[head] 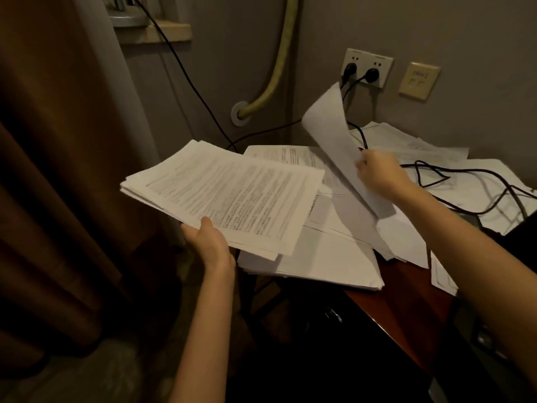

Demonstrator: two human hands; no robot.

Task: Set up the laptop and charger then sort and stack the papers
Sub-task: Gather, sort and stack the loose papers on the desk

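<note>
Two hands are busy in my one head view. My left hand [207,242], at about seven o'clock from the middle, grips the near edge of a thick stack of papers [223,196], thumb on top, holding it in the air off the desk's left end. My right hand [377,173], at three o'clock, pinches a single sheet [334,135] that curls upward towards the wall socket [366,67]. More loose papers [325,254] cover the desk [386,283], with a black cable [465,173] lying across those at two o'clock. I judge the sorting half done. To do it well I would lay the sheet flat on the stack, square the edges, and keep it away from the cable.
</note>
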